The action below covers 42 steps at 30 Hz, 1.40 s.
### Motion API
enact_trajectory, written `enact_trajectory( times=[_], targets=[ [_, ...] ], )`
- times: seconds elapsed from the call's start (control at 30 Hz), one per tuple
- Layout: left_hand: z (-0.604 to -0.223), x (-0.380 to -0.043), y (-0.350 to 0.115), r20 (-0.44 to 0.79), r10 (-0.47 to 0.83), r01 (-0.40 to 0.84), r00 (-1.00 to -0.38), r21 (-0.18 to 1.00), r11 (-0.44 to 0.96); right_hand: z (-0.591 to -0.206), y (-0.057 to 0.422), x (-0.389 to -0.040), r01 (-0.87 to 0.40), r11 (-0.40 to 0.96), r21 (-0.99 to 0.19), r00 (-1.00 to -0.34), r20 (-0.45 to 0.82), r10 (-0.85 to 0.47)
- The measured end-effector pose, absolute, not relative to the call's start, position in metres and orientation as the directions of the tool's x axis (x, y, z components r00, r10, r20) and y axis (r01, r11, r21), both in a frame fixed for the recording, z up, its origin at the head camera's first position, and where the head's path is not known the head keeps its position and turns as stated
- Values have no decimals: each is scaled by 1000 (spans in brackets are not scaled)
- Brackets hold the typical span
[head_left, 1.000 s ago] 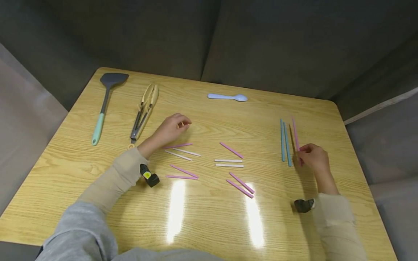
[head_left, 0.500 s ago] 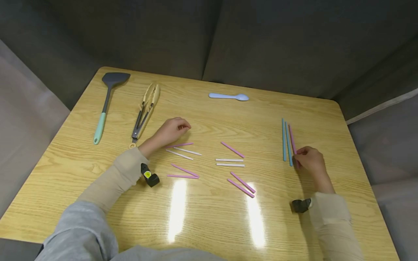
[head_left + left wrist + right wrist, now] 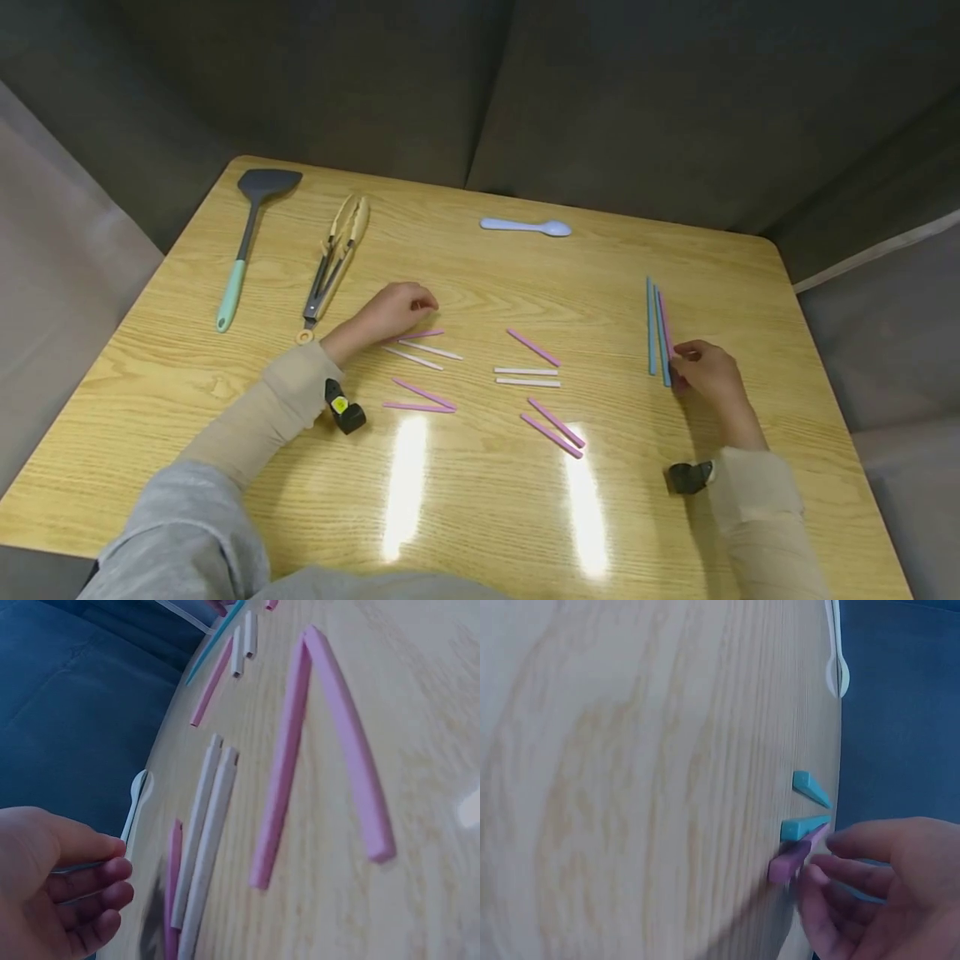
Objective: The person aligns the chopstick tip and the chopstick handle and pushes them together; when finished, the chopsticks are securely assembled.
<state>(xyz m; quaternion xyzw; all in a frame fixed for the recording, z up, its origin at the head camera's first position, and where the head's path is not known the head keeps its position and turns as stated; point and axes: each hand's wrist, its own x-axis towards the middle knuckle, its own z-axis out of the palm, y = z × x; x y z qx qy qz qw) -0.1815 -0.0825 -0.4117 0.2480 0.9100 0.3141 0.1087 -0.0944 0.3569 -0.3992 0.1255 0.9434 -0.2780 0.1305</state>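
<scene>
At the right of the table, my right hand [image 3: 711, 373] is beside a long, slim pink stick [image 3: 666, 321], chopstick-like and square-ended. Its fingertips rest at the stick's near part, and in the right wrist view the thumb and fingers stand apart rather than pinching. The pink stick [image 3: 787, 864] lies against one of two blue sticks [image 3: 651, 325]. My left hand [image 3: 393, 310] hovers with loosely bent fingers and holds nothing. Below it lie a short pink stick [image 3: 426, 334] and two white sticks [image 3: 206, 851].
Two pink sticks [image 3: 423, 393] form a V at centre left. Two white sticks [image 3: 527, 371], a pink stick [image 3: 533, 347] and another pink pair [image 3: 552, 435] lie at the centre. Farther back are a spatula [image 3: 246, 237], tongs [image 3: 333, 258] and a pale blue spoon [image 3: 527, 226].
My right hand has lowered the long pink stick and moved it left against the blue sticks; its grip has loosened. My left hand has sunk slightly towards me.
</scene>
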Motion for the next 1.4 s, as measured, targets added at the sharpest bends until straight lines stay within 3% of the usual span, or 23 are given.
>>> enact_trajectory(
  times=[0.2, 0.33, 0.53, 0.9, 1.1, 1.4],
  targets=[
    [-415, -177, -84, -63, 568, 469, -821, 492, 733, -397, 339, -100, 183, 869, -461, -983, -90, 159],
    [-416, -174, -83, -16, 604, 548, -797, 401, 734, -398, 315, -109, 57, 885, -462, -998, -28, 49],
    [-419, -170, -81, 25, 618, 589, -786, 336, 735, -399, 277, -123, -76, 864, -498, -990, -67, -125],
    [-420, -165, -81, 53, 608, 596, -792, 282, 752, -402, 222, -133, -182, 835, -520, -935, -173, -311],
    [-418, -163, -83, 60, 624, 618, -779, 239, 749, -409, 204, -136, -250, 849, -465, -907, -194, -373],
    [-419, -163, -81, 77, 646, 647, -760, 192, 738, -410, 192, -137, -299, 905, -302, -911, -193, -365]
  ],
)
